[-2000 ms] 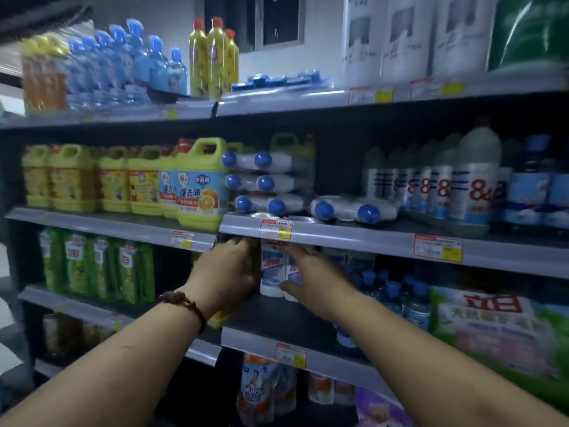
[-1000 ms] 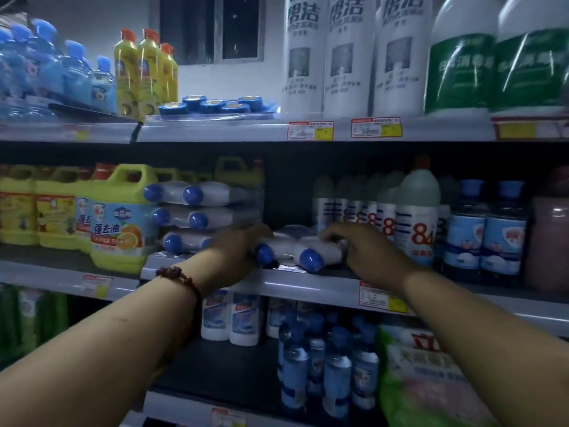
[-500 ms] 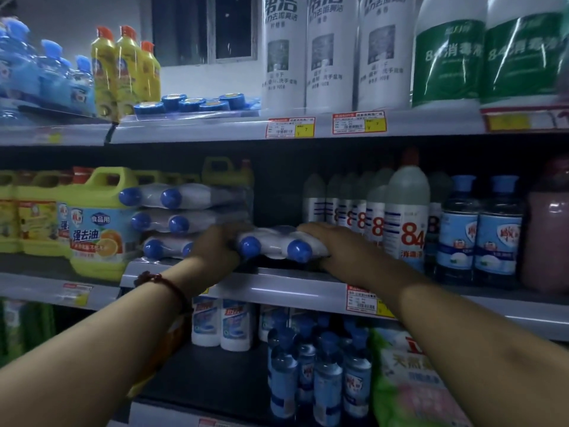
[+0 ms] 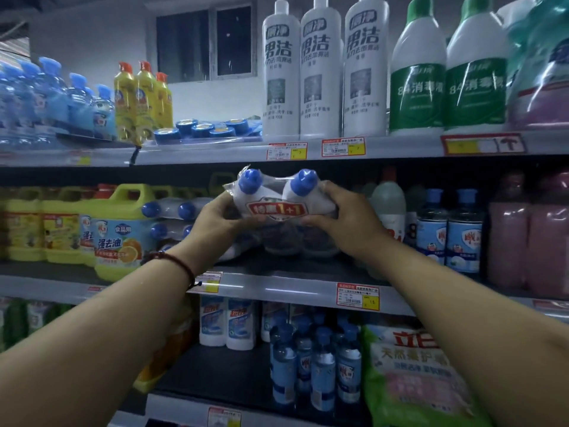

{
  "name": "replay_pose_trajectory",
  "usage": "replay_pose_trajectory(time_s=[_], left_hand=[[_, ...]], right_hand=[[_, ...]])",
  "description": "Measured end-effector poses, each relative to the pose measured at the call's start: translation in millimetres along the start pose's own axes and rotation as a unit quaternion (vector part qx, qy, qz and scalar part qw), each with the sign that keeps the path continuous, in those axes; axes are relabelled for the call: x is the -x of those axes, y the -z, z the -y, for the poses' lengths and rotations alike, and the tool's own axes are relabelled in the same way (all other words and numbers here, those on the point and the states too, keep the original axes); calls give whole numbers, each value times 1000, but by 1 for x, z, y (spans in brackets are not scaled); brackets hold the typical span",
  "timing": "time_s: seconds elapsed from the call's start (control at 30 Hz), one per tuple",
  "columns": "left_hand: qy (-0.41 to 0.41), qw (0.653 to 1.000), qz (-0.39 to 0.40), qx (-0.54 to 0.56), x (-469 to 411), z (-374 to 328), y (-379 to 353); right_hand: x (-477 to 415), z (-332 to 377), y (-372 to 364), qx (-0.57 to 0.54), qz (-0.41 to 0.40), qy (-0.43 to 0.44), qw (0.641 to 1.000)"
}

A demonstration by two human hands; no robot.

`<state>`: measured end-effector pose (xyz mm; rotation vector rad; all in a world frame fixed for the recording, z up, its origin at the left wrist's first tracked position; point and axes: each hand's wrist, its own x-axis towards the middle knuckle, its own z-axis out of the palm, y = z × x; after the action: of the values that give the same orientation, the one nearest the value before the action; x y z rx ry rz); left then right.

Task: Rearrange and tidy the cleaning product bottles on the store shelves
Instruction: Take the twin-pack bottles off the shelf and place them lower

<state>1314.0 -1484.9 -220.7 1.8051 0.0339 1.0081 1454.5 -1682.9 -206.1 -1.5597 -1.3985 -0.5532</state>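
Lifted off the middle shelf (image 4: pixel 277 287), where it lay flat a moment ago, the shrink-wrapped twin-pack (image 4: pixel 278 202) of blue-capped white bottles is now held caps-up — clear of the board. The left hand (image 4: pixel 220 224) and the right hand (image 4: pixel 345 224) grip its two sides, fingers curled round the wrap, beside the stack of like packs (image 4: pixel 168 208) lying flat.

head camera, single view: faces store shelves (image 4: pixel 308 151) straight on, close, arm's reach away.

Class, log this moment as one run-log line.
object: wrapped twin pack of white blue-capped bottles | left hand: grips | right hand: grips | pose: caps up
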Motion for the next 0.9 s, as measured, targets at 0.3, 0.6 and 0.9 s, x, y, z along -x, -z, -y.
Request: replay_pose_trajectory(time_s=[0.3, 0.6, 0.9], left_hand=[[-49, 998, 16, 45, 40, -77, 32], [92, 991, -3, -99, 114, -72, 85], [217, 959, 31, -177, 197, 28, 109]], right_hand=[[-6, 77, 21, -43, -33, 27, 998], [27, 108, -35, -241, 94, -107, 960], [117, 66, -139, -275, 206, -272, 899]])
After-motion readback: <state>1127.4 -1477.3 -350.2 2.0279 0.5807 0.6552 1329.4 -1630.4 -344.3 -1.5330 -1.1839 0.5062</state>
